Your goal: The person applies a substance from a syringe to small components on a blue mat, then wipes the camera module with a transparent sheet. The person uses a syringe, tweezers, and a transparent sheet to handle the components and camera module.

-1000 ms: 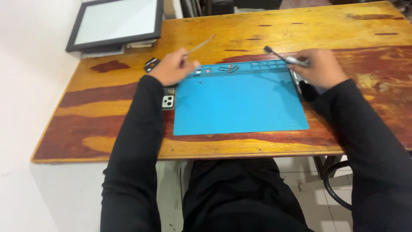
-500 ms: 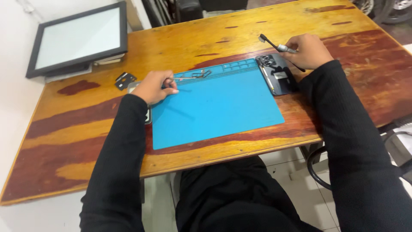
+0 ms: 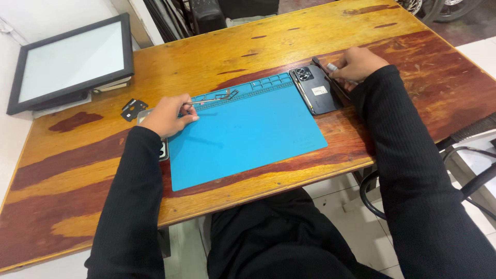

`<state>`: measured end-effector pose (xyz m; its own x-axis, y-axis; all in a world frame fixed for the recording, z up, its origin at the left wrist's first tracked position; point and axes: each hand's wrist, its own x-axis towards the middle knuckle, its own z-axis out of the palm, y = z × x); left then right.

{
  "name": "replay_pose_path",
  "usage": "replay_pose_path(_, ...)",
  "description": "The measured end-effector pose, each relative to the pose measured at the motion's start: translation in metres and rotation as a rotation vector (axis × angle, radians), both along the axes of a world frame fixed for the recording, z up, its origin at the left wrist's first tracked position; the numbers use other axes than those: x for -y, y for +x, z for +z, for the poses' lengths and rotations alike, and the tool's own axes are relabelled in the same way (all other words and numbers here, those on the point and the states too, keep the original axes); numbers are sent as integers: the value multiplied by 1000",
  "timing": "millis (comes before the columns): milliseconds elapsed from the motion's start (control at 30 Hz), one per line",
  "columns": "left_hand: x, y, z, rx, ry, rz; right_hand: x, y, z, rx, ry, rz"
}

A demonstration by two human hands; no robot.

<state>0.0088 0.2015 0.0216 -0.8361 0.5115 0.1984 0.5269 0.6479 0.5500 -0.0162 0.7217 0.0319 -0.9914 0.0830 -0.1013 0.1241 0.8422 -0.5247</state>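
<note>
Since a second ago, lowered with the right hand [image 3: 356, 64]: the thin screwdriver [image 3: 324, 66], earlier raised with its tip in the air, now down low along the right edge of the dark phone [image 3: 315, 89], fingers clenched round the handle. Phone itself face down just beside the far right corner of the blue mat [image 3: 248, 134], on the wooden table [image 3: 217, 46]. On the left, turned as well: the tweezers [image 3: 201, 102], earlier pointing away over the bare wood, now low along the mat's far strip of small compartments, pinched in the left hand [image 3: 166, 114], tips close to some small metal parts [image 3: 227, 94] there. Judging by that, past the reaching and into close work, with both tools gripped and down at the surface. Under the left wrist, partly hidden, a second pale device [image 3: 164, 150] against the mat's left edge; just far-left of that hand, a small black part [image 3: 133, 108]. Far left, well apart, a framed screen [image 3: 72, 59]. As for room: broad open mat near of both hands, bare wood far of the mat, near edge of the table close above the lap. Right of the phone, a fair stretch of wood before the table's right edge, with cables [image 3: 363, 191] below it.
</note>
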Motion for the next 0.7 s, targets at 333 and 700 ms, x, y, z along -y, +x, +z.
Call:
replay_pose_path(333,21,-4,1,21,114,-114,-26,-16,-13,-213,395,31)
replay_pose_path(700,11,1,-1,-21,49,-38,-9,-11,-17,-241,423,-48)
